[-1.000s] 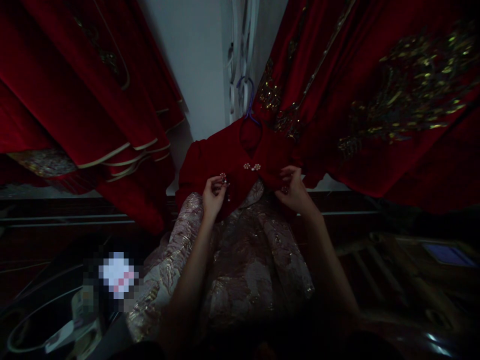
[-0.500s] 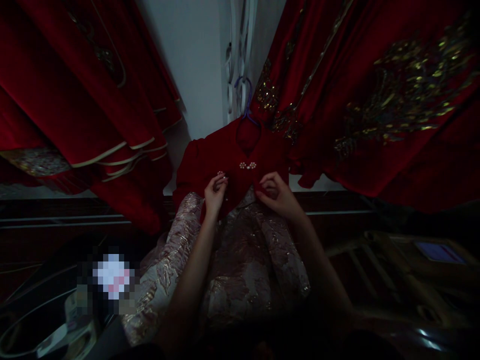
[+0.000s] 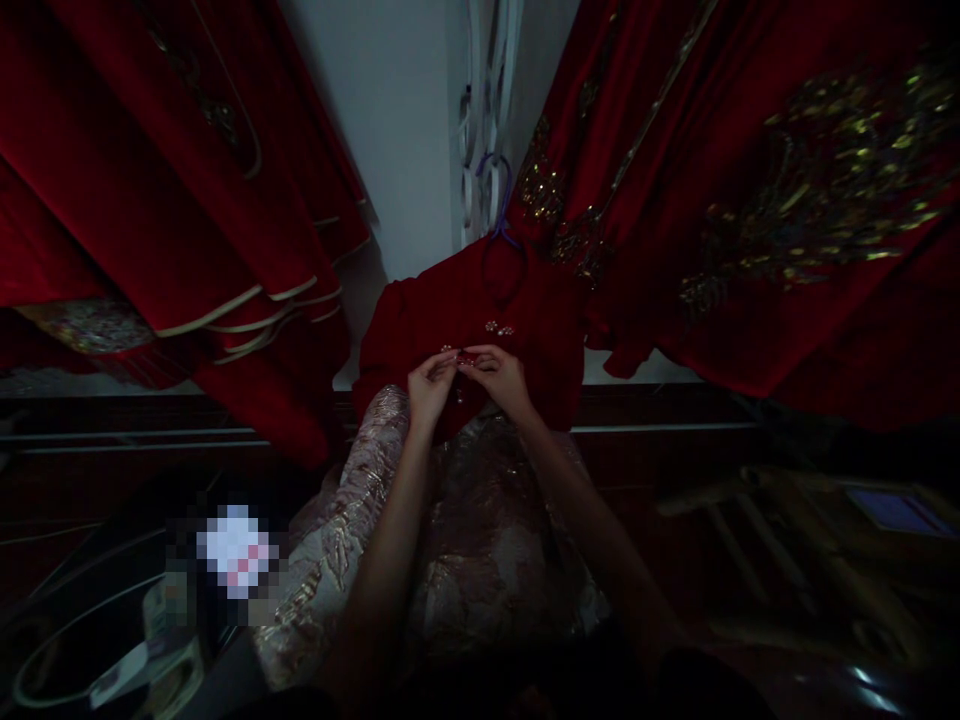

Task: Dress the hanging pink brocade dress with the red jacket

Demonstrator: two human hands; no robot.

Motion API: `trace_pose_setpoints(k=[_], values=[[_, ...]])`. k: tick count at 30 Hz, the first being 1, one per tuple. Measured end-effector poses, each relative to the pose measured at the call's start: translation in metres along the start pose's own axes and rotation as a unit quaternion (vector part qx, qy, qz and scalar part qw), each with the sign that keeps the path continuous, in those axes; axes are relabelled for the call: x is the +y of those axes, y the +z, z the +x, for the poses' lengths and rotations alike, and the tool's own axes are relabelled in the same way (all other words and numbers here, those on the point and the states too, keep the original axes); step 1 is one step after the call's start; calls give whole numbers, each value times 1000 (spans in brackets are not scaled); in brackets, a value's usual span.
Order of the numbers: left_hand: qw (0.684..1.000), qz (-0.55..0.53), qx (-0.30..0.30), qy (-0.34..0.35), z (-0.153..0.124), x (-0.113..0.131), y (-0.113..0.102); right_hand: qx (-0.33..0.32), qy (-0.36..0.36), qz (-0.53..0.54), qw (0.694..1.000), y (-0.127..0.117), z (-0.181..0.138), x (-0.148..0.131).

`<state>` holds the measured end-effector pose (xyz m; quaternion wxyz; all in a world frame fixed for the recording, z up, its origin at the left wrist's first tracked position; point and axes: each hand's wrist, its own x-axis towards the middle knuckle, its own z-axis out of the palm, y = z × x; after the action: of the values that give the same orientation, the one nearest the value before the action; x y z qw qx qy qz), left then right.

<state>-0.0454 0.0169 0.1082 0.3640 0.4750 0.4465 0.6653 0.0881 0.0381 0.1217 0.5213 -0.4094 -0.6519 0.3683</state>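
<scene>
A dark red jacket (image 3: 540, 320) hangs on a purple hanger (image 3: 501, 200) in front of me, over a pale pink and gold brocade skirt (image 3: 480, 540). A pearl clasp (image 3: 498, 327) is fastened near its collar. My left hand (image 3: 429, 385) and my right hand (image 3: 498, 375) meet just below that clasp. Both pinch a second small pearl fastening (image 3: 457, 355) on the jacket's front edges, fingertips touching.
Red velvet garments with cream piping (image 3: 225, 300) hang at the left. Red robes with gold embroidery (image 3: 787, 200) hang at the right. A white wall (image 3: 397, 130) shows between them. A blurred patch and papers (image 3: 172, 620) lie at the lower left. The room is dim.
My right hand has moved left from the jacket's right edge to meet my left hand at the centre, pulling the front edges together over the skirt.
</scene>
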Motion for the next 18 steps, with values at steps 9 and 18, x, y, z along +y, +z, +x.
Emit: trace_pose_setpoints(k=[9,18], values=[[1000,5,1,5,-3,-2,1,21,-43,-97,994,2,-1,-9],[998,53,16,15,-2,-6,-2,26,-66,-139,988,5,-5,-16]])
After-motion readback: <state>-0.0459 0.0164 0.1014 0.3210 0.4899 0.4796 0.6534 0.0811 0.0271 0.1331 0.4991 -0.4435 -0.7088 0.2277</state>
